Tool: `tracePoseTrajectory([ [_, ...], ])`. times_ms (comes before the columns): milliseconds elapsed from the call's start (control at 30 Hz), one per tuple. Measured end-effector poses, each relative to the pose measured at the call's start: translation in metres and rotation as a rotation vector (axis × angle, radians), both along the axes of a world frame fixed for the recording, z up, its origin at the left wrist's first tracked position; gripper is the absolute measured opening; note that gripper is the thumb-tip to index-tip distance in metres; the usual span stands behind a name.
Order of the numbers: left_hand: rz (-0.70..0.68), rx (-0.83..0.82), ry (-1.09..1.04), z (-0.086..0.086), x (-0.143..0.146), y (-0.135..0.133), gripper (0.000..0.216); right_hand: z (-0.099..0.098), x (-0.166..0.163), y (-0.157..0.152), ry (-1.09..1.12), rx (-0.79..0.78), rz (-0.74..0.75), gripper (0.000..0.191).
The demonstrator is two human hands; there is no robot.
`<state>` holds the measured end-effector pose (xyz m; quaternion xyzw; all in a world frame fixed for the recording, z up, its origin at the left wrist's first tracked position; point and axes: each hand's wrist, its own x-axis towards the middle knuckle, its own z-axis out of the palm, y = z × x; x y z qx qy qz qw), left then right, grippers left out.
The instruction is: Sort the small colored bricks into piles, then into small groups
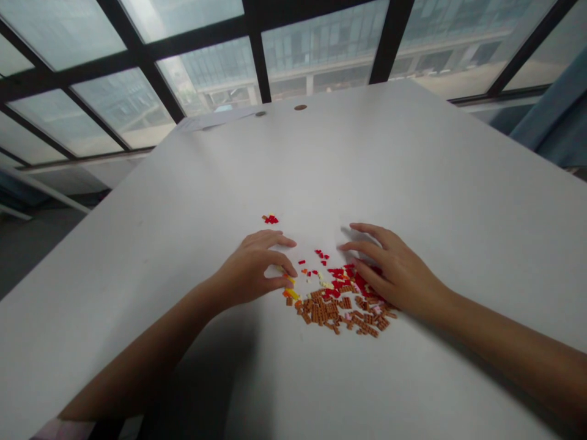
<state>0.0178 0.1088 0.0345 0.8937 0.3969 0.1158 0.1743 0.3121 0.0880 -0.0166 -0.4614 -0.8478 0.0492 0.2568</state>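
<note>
A heap of tiny building bricks [337, 302], mostly brown with red, yellow and pale ones mixed in, lies on the white table [413, 183]. My left hand [254, 269] rests at the heap's left edge, thumb and forefinger pinched on a small yellow-orange brick [288, 280]. My right hand [394, 269] lies on the heap's right side, fingers stretched out and spread over the red bricks [342, 275]. A small separate cluster of red bricks [270, 219] sits farther back, above my left hand.
The table runs back to a wall of dark-framed windows [257, 55]. Two small round caps [300, 107] sit near its far edge, beside a sheet of paper [215, 119]. A blue curtain [554, 116] hangs at the right.
</note>
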Motion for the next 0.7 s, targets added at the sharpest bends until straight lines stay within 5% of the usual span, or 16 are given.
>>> tracePoseTrajectory([
  [400,-0.003,0.092,-0.008,0.000,0.004,-0.004,0.007,0.001,0.000,0.000,-0.006,0.016,-0.003,0.028],
  [700,0.568,0.296,-0.118,-0.017,-0.022,0.041,0.006,-0.001,0.000,0.001,-0.003,0.023,0.003,0.027],
])
